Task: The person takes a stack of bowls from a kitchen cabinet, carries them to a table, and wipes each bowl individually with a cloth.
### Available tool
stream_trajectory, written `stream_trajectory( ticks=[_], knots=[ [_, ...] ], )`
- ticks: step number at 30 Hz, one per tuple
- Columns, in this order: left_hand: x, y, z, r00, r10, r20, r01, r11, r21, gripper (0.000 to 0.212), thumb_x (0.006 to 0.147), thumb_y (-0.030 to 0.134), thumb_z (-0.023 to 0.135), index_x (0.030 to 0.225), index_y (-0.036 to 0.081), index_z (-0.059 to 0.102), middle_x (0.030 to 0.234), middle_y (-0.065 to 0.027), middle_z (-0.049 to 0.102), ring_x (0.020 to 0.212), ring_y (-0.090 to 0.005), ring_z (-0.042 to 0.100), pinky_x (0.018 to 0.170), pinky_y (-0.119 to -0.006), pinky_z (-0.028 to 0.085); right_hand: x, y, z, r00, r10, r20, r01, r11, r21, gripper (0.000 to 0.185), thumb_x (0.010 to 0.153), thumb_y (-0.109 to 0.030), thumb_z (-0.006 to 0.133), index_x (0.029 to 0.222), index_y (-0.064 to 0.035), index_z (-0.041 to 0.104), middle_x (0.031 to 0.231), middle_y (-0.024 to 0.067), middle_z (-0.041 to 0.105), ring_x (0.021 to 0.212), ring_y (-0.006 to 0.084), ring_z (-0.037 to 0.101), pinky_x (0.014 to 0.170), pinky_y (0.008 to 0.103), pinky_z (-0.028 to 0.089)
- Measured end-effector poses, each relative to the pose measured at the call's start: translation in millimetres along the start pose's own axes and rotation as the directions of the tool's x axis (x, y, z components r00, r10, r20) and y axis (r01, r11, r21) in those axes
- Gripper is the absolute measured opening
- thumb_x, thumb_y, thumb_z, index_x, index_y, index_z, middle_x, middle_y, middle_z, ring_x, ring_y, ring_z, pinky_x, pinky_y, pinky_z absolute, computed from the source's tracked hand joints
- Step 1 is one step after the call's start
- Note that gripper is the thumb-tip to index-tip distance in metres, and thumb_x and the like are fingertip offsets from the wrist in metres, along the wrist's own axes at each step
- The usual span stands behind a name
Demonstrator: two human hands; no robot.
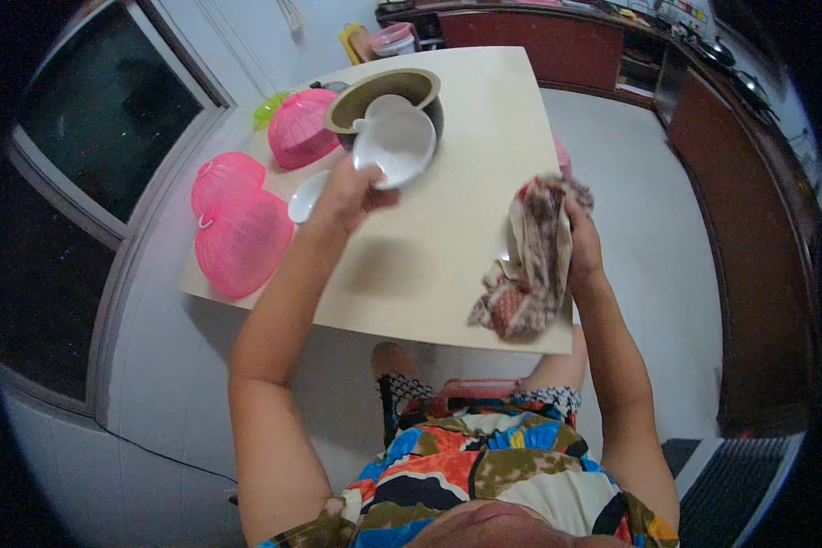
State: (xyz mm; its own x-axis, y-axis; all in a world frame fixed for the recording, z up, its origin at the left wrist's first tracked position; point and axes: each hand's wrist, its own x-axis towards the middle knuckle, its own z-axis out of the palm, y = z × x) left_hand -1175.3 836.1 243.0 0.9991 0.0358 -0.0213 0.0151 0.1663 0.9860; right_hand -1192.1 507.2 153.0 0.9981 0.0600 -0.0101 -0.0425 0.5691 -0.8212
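My left hand (357,195) grips the near rim of a white dish (397,147) with small rounded handles, tilted in front of a deep pot (428,92). Another white piece shows just behind that dish, partly hidden by it. A smaller white dish (306,198) lies by my left wrist, partly covered by it. At the table's right edge, my right hand (584,240) holds a crumpled brown-and-cream patterned cloth (544,233) with red patches. Something white (505,248) peeks out beside the cloth; most of it is hidden.
Pink mesh food covers (243,240) stand along the left side of the cream table (466,205). Another pink cover (301,130) and a green item (269,109) sit beside the pot. Dark red cabinets (534,44) run behind and to the right. A window (109,103) is at left.
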Motion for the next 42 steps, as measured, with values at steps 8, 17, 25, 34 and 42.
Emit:
stream_trajectory(
  ticks=[8, 17, 25, 34, 42],
  knots=[
    [-64, -74, 66, 0.999, 0.027, 0.032, -0.025, 0.998, -0.058, 0.065, 0.078, -0.003, 0.053, 0.138, 0.007, 0.031, 0.110, -0.0172, 0.060, 0.065, -0.0255, 0.068, 0.054, -0.033, 0.061, 2, -25, 81, 0.643, -0.262, 0.720, 0.766, 0.213, -0.606, 0.068, 0.088, -0.037, 0.069, 0.142, -0.0052, 0.043, 0.148, 0.0257, 0.038, 0.136, 0.0331, 0.040, 0.112, 0.0409, 0.032],
    [-75, -116, 83, 0.750, 0.645, -0.142, -0.544, 0.725, 0.422, 0.076, 0.076, -0.012, 0.049, 0.145, 0.011, 0.028, 0.137, -0.0133, 0.045, 0.121, -0.0292, 0.052, 0.089, -0.036, 0.054, -4, 15, 89, 0.878, -0.162, 0.450, 0.448, 0.606, -0.657, 0.062, 0.077, -0.013, 0.073, 0.132, -0.0026, 0.047, 0.111, 0.0131, 0.064, 0.101, 0.0251, 0.063, 0.090, 0.0347, 0.049],
    [-99, -109, 96, 0.573, 0.804, -0.159, -0.663, 0.569, 0.486, 0.065, 0.081, -0.007, 0.047, 0.143, 0.004, 0.033, 0.131, -0.0207, 0.041, 0.123, -0.0379, 0.042, 0.108, -0.044, 0.033, -30, 20, 89, 0.905, 0.286, 0.314, -0.174, 0.925, -0.339, 0.041, 0.079, -0.005, 0.068, 0.118, 0.0010, 0.057, 0.100, 0.0092, 0.066, 0.089, 0.0172, 0.065, 0.079, 0.0308, 0.054],
    [-127, -50, 63, 0.856, 0.407, 0.319, -0.503, 0.508, 0.699, 0.072, 0.076, -0.004, 0.049, 0.144, 0.011, 0.031, 0.125, -0.0240, 0.043, 0.111, -0.0466, 0.050, 0.098, -0.048, 0.042, -32, -2, 94, 0.584, -0.528, 0.616, 0.733, 0.017, -0.680, 0.029, 0.067, -0.004, 0.072, 0.095, -0.0058, 0.066, 0.090, 0.0118, 0.068, 0.077, 0.0226, 0.067, 0.073, 0.0309, 0.053],
    [-98, -80, 91, 0.612, 0.791, 0.026, -0.685, 0.513, 0.518, 0.067, 0.079, -0.005, 0.050, 0.143, 0.007, 0.035, 0.135, -0.0184, 0.048, 0.124, -0.0329, 0.049, 0.106, -0.038, 0.037, -14, 11, 95, 0.941, -0.196, 0.277, 0.273, 0.923, -0.272, 0.016, 0.083, -0.003, 0.062, 0.099, -0.0023, 0.064, 0.090, 0.0050, 0.066, 0.083, 0.0159, 0.064, 0.073, 0.0312, 0.053]
  ],
)
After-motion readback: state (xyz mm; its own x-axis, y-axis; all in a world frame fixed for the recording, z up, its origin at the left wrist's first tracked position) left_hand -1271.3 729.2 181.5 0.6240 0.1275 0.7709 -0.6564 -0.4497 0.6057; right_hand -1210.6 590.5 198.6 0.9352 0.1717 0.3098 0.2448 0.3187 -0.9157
